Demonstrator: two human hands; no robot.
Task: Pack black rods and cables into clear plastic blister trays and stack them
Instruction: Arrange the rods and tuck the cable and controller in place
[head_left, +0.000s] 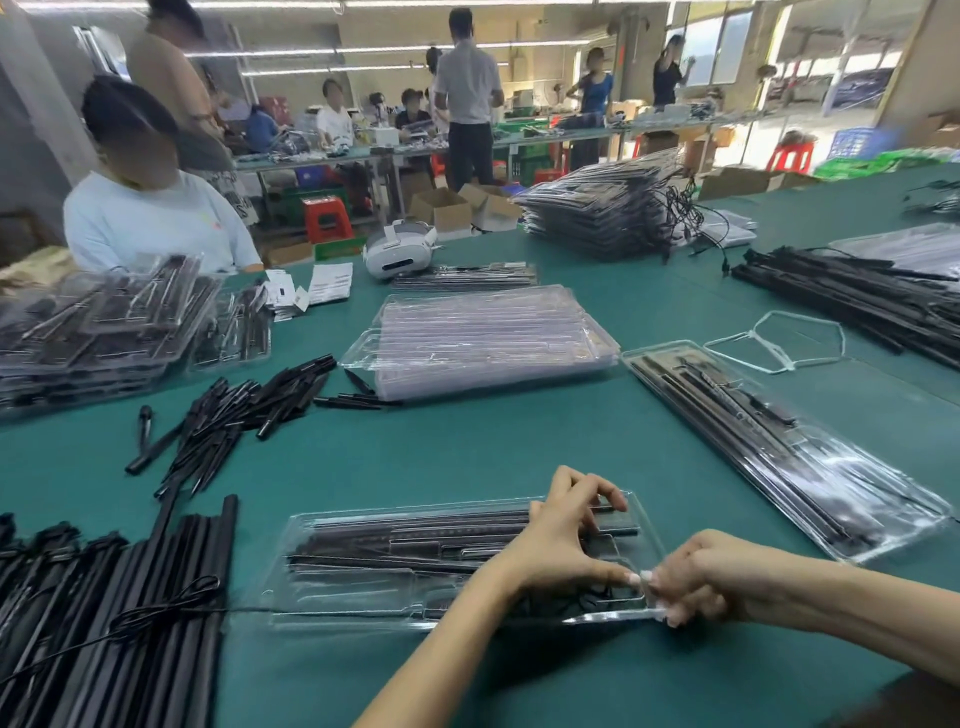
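In the head view, a green table (467, 457) is seen crowded with work. A stack of empty clear trays (483, 338) is placed at the middle, and a filled tray (779, 441) is laid diagonally to the right of it, near a white cord loop (779, 340). Loose short black pieces (234, 410) are scattered at the left, and long black rods (119, 623) are bundled at the near left, with a thin black cable (156, 613) trailing across them towards the near tray. Stacks of packed trays (104, 322) are piled at the far left before a seated person (150, 218), and another pile (608, 213) is seen further back. A white headset (397, 252) is set beyond the empty trays. The blister tray (395, 561) being packed lies at the near edge, clear, with black rods laid lengthwise in its channels. Its right end is partly hidden by both hands. The left hand (566, 540) is arched over the tray, its fingers curled down onto the far edge and its thumb pressed near the corner. The right hand (696, 577) is curled, the tray's near right corner being pinched.
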